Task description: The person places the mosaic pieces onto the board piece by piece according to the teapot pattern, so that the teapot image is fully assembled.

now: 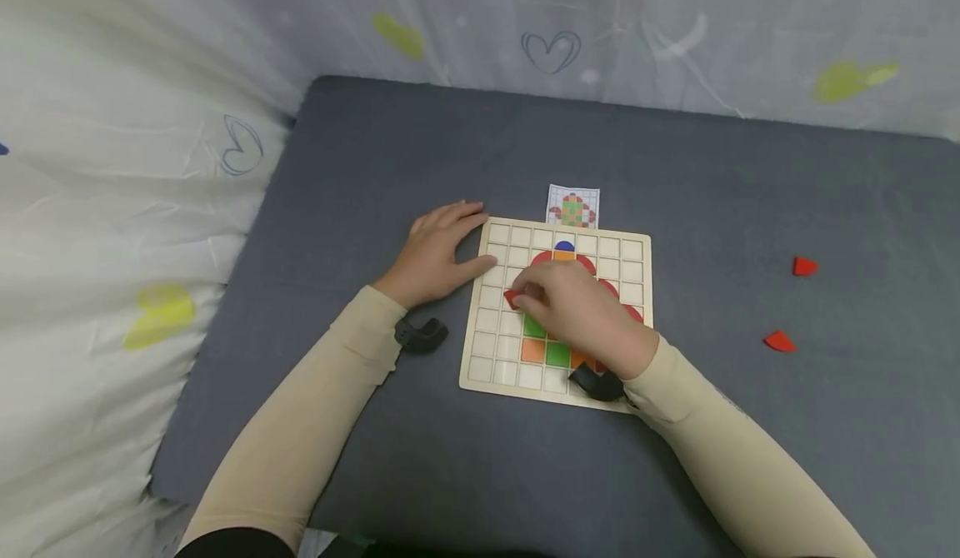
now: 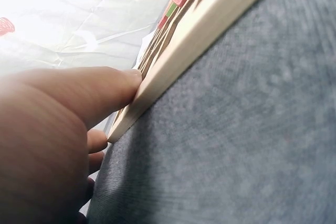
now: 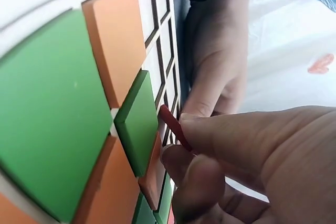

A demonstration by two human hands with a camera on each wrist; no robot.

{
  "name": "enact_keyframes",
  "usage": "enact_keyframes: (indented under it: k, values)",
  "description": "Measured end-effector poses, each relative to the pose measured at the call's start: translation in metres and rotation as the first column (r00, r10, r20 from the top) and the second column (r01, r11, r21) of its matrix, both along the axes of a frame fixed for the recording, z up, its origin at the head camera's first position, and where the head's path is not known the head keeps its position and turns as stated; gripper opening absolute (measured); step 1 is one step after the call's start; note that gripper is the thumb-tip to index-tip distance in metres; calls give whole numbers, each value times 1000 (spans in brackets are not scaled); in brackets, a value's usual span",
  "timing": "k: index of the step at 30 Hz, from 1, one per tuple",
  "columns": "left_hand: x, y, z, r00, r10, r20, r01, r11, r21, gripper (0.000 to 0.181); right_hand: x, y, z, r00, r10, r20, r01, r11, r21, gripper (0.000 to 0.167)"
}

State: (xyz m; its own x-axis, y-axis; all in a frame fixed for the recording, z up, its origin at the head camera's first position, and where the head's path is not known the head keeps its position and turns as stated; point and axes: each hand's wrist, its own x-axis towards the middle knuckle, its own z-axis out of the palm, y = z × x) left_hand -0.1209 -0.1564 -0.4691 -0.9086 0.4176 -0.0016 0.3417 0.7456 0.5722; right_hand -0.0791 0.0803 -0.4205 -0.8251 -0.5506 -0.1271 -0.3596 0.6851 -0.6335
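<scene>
A wooden grid board lies on the table, partly filled with green, orange, red and blue pieces. Between thumb and fingertips, my right hand pinches a small red tile over the board's left side; its full outline is covered by the fingers. My left hand rests at the board's left edge, fingers stretched toward the upper corner and the thumb touching the rim. Close to the red tile, a green square and an orange square sit in the grid. My right hand hides several pieces in the middle.
Beyond the board's top edge lies a printed pattern card. Two loose red pieces with a curved side, an upper one and a lower one, are on the grey table to the right. A patterned white curtain hangs behind.
</scene>
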Motion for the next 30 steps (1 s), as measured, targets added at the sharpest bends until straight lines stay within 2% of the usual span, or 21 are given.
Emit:
enact_keyframes:
  k: [3,9,12,15,21,23,30]
  values:
    - [-1,-1,0,1000,5,-2,-5,1000,-7,70,-3,0,1,999,-28,41,28,1000,-9,22]
    - [-2,0,0,1000,4,-2,-4,1000,-14,70,-4,2,7,990,-73,120,77,997,-29,60]
    - [-2,0,-1,1000,6,0,-6,1000,-15,70,-4,2,7,985,-87,147,92,995,-29,69]
    - [-1,-1,-3,1000,6,5,-6,1000,-22,70,-3,1,6,987,-90,137,94,995,-26,62]
    - [-1,0,-2,1000,4,15,-4,1000,-21,71,-1,0,1,996,-51,69,52,999,-11,24]
    - [-1,0,-1,1000,4,14,-4,1000,-22,71,0,-1,0,998,-39,52,40,999,-18,19]
    - [-1,0,-1,1000,0,10,1,1000,-23,71,0,-3,-1,997,-20,78,21,1000,-20,13]
